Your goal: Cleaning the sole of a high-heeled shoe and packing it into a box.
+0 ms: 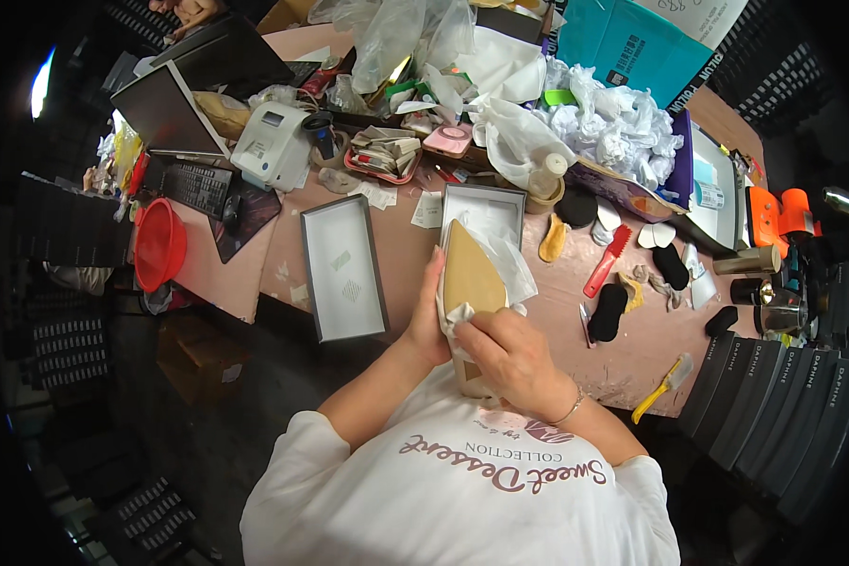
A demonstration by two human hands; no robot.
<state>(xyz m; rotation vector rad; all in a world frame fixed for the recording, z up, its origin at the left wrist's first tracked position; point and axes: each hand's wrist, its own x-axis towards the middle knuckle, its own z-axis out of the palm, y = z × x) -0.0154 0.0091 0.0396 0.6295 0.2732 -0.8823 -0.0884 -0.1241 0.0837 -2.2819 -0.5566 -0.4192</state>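
A pointed shoe (474,269) is turned with its tan sole up, close in front of my chest. My left hand (428,319) is wrapped round its left side and holds it. My right hand (514,357) is closed over a bunched white cloth (457,317), pressed against the sole around its middle. The heel end points toward me and is partly covered by my right hand. Just beyond the toe stands an open shoebox (511,203) with white tissue paper (505,247) spilling out. To its left lies a grey-rimmed box lid or tray (344,259), inside up.
To the right lie a red brush (608,259), black pads (607,313) and a yellow-handled brush (665,389). Dark shoeboxes (774,396) stand at the right edge. Crumpled paper (623,127) fills a purple bin. Leftward are a label printer (272,146), keyboard (196,189) and red basin (158,245).
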